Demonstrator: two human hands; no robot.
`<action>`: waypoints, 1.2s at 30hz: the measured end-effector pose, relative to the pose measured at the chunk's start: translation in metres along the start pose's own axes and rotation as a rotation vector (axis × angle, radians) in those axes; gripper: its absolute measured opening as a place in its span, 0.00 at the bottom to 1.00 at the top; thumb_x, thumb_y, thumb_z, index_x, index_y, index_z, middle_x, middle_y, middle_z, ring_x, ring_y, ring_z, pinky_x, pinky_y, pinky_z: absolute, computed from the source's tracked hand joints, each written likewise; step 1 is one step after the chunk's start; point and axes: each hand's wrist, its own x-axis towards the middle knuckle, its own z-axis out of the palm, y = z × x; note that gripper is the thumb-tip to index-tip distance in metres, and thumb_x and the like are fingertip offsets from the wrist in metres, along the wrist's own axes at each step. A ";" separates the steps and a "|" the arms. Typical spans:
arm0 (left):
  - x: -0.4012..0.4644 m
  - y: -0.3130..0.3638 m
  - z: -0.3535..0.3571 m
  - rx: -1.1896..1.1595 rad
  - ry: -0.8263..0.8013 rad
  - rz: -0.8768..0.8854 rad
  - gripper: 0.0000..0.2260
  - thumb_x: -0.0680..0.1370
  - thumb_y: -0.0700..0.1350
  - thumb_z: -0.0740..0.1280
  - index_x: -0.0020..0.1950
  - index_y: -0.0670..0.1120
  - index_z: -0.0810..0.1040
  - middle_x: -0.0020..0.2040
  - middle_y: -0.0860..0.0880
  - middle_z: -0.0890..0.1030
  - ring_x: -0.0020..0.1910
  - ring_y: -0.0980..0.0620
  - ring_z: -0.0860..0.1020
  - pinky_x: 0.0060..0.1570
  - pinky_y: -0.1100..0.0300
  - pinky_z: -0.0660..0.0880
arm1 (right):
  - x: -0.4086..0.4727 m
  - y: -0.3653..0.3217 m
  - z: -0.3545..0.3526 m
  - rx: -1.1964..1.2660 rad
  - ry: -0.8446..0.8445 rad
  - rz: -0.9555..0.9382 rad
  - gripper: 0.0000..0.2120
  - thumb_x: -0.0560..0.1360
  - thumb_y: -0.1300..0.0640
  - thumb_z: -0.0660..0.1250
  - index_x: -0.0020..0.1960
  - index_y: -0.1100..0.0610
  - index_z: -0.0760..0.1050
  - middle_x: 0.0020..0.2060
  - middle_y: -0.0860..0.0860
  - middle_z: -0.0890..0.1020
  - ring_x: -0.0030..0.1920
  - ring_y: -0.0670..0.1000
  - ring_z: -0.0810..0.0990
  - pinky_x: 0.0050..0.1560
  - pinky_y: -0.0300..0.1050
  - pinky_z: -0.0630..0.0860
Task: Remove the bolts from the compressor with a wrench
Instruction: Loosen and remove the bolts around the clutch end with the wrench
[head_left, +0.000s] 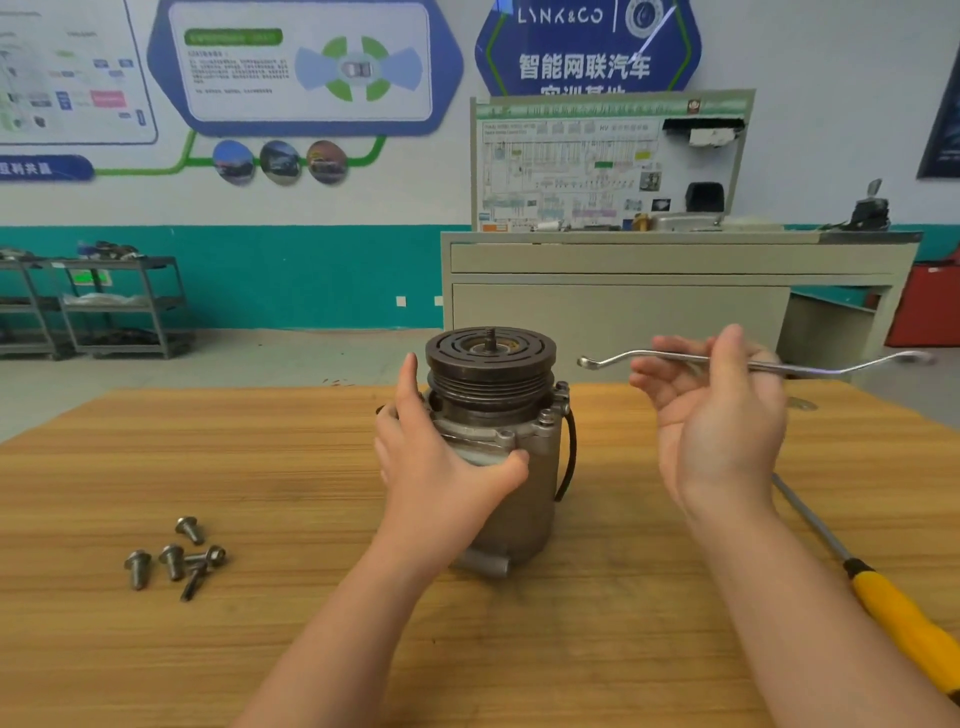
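Working at a wooden workbench (260, 467) in a training workshop, we are steadying the upright compressor (498, 447) at its middle with our left hand (441, 467) curled round its body, while our right hand (722, 415) is pinching a double-ended ring wrench (675, 358) in the air just beside the pulley. Five removed bolts (174, 556) are lying loose to the left — they could roll off if nudged — and a bolt (545, 415) seems to be sitting yet in the flange, so the wrench, held this lightly, could slip off its head and tip the compressor.

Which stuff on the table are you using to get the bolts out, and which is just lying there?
For the job: compressor, wrench, loose bolts, left hand, right hand.

Lying about: yellow screwdriver, cart, cabinet.
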 end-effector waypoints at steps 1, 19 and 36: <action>0.002 -0.002 -0.003 -0.011 -0.038 0.005 0.55 0.64 0.53 0.78 0.77 0.61 0.41 0.67 0.55 0.57 0.72 0.51 0.55 0.72 0.52 0.56 | -0.004 -0.002 0.001 -0.111 -0.038 -0.132 0.08 0.84 0.54 0.54 0.47 0.54 0.66 0.33 0.52 0.83 0.30 0.52 0.82 0.31 0.43 0.79; 0.000 -0.005 0.001 -0.018 0.005 0.082 0.54 0.64 0.59 0.78 0.76 0.63 0.42 0.74 0.54 0.57 0.74 0.54 0.56 0.74 0.44 0.58 | -0.051 0.024 0.009 -0.717 -0.473 -0.907 0.12 0.83 0.49 0.55 0.48 0.56 0.68 0.32 0.54 0.77 0.31 0.50 0.78 0.33 0.43 0.75; 0.001 -0.002 0.000 0.170 0.085 0.050 0.54 0.61 0.64 0.74 0.76 0.62 0.41 0.68 0.50 0.64 0.70 0.48 0.63 0.69 0.46 0.57 | -0.003 -0.002 0.000 -0.063 -0.122 -0.040 0.12 0.84 0.51 0.53 0.45 0.55 0.67 0.33 0.52 0.82 0.29 0.50 0.80 0.31 0.41 0.77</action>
